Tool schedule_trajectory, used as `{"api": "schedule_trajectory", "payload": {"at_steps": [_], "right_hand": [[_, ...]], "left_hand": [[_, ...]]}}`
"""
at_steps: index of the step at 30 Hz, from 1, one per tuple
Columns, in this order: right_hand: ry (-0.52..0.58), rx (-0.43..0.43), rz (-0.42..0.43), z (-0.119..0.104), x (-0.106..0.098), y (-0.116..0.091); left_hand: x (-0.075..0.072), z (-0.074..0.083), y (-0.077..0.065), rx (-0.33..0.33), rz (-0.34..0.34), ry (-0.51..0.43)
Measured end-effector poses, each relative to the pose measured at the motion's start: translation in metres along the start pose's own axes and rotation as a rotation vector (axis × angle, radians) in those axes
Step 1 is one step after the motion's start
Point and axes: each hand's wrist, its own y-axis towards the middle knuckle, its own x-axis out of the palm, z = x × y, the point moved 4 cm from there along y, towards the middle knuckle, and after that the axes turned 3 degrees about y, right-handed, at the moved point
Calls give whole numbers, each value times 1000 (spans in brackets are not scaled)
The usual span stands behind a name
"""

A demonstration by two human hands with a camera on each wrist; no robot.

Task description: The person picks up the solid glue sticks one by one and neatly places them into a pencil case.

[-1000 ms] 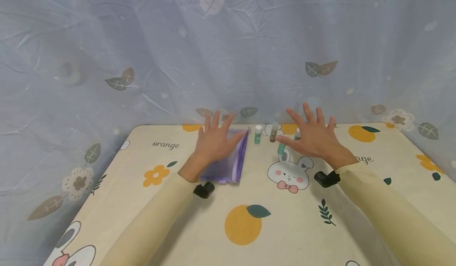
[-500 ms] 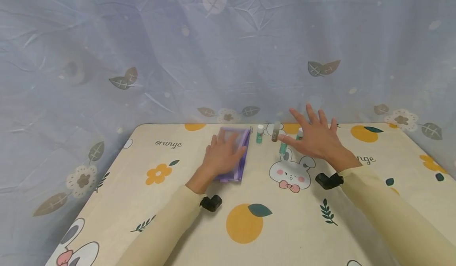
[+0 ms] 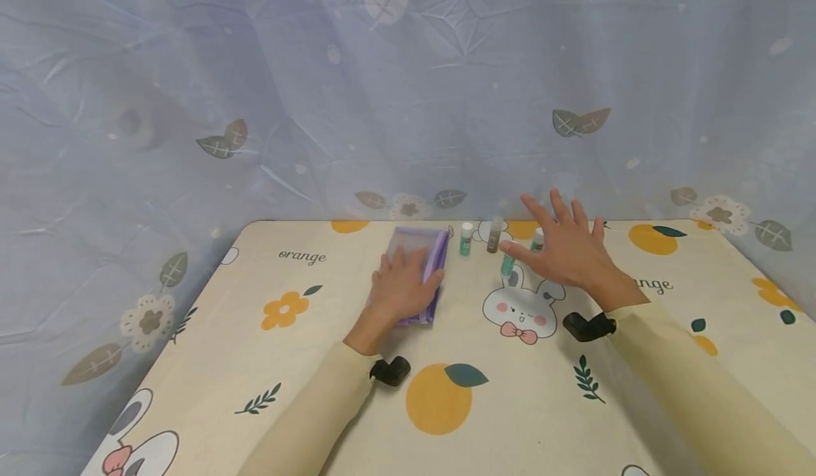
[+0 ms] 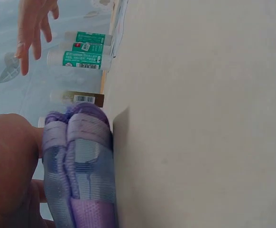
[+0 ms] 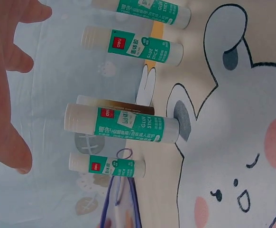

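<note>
A purple mesh zip pouch [image 3: 414, 237] lies at the back middle of the table, looking thick in the left wrist view [image 4: 88, 166]. My left hand [image 3: 400, 285] lies over its lower part, fingers spread and nearly straight. To the right, my right hand [image 3: 567, 253] hovers with splayed fingers and holds nothing. Several green glue sticks with pale caps stand upright below and beside it, one glue stick [image 5: 128, 124] near the thumb and another glue stick [image 3: 466, 239] near the pouch. Among them is a brown tube [image 3: 494, 238] with a clear upper part.
The table has a cream cloth [image 3: 510, 419] printed with oranges, flowers and a rabbit. A blue-grey curtain [image 3: 408, 93] hangs right behind the far edge. Black wrist cameras sit on both sleeves, the left camera [image 3: 390, 371] low over the cloth.
My left hand has come down and slightly right, from over the pouch's left and upper part onto its lower part. The right hand stays almost where it was; the glue sticks have not moved.
</note>
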Motion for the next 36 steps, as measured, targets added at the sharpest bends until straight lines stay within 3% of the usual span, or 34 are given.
{"api": "schedule_trajectory", "payload": {"at_steps": [9, 21, 29, 36], "right_hand": [[46, 1, 17, 1, -1, -1], [128, 27, 49, -2, -6, -1], [314, 72, 72, 7, -10, 1], [486, 192, 161, 16, -10, -4]], "left_hand": [[-3, 1, -1, -38, 32, 4], [-4, -3, -1, -55, 20, -8], [-5, -2, -1, -59, 15, 0], [-5, -4, -2, -59, 21, -16]]}}
